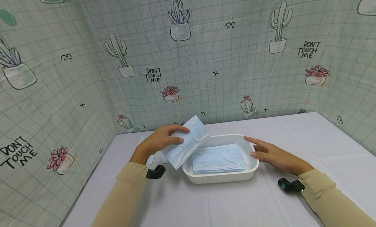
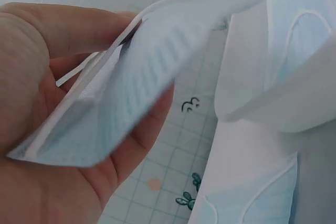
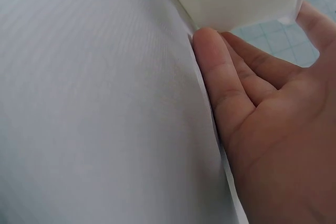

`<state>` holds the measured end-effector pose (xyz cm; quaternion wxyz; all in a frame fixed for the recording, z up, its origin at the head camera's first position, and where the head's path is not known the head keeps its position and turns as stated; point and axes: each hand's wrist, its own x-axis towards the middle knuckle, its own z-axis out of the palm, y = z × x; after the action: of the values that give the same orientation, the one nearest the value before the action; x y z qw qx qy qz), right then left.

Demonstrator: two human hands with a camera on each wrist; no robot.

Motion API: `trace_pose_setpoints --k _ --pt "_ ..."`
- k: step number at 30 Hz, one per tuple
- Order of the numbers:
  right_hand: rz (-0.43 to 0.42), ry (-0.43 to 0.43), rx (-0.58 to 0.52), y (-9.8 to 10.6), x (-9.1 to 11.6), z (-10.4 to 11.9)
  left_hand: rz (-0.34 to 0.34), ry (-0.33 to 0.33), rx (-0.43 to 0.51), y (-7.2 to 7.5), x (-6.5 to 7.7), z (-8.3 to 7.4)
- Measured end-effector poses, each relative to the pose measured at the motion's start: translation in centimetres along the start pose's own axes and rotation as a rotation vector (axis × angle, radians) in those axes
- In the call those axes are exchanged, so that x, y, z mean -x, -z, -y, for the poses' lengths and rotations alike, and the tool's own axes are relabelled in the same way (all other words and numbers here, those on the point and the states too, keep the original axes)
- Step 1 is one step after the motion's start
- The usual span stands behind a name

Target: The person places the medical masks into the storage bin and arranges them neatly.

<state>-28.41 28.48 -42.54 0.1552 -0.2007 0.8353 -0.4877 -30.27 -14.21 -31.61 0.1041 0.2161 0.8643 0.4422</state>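
My left hand (image 1: 160, 138) pinches a pale blue pleated face mask (image 1: 192, 135) between thumb and fingers. It holds the mask tilted over the left rim of a white plastic tub (image 1: 223, 179). In the left wrist view the mask (image 2: 152, 77) bends open at its edge, its white ear loop showing. Inside the tub lies a stack of similar masks (image 1: 218, 158), loops on top. At the tub's right end, my right hand (image 1: 273, 156) touches the rim with extended fingers. The right wrist view shows its fingers (image 3: 223, 82) low against the table beside the tub wall.
More blue masks (image 2: 257, 198) lie on the white-covered table (image 1: 223, 204) left of the tub, partly hidden behind my left hand. A patterned cloth (image 1: 199, 57) with cactus drawings stands behind the table and along its sides. Each wrist carries a small black camera (image 1: 290, 185).
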Motion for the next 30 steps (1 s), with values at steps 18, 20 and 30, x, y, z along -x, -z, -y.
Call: trace_pose_setpoints --k 18,20,30 --pt "-0.007 -0.018 0.023 0.0 0.1 0.3 0.115 -0.083 -0.132 -2.1 -2.7 -1.4" --pt "-0.003 -0.016 0.028 -0.1 0.1 0.3 0.117 -0.079 -0.156 -2.2 -3.0 -1.4" --pt "-0.003 -0.007 0.027 0.0 0.2 0.3 0.180 -0.107 -0.182 -2.8 -4.5 -1.9"
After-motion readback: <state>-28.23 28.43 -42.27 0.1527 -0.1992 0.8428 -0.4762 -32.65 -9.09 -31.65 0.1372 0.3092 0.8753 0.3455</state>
